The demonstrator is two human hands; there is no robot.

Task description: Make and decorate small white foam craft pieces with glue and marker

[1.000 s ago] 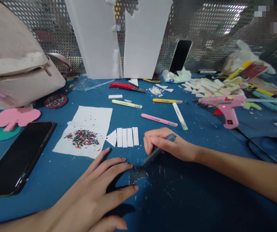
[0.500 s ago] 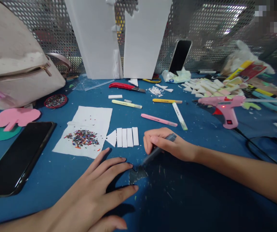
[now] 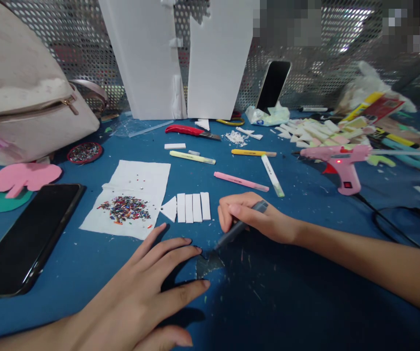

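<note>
My right hand is closed around a dark grey pen, whose tip points down at the blue table beside a dark worn patch. My left hand lies with its fingers spread on the table, left of that patch, holding nothing. Just beyond my hands, a white triangle and several white strips lie side by side. Left of them, a white sheet bears a pile of small coloured beads.
A black phone lies at the left. Several pens, including a pink one, and a red cutter lie farther back. A pink glue gun with a cable stands right; white boards rise behind.
</note>
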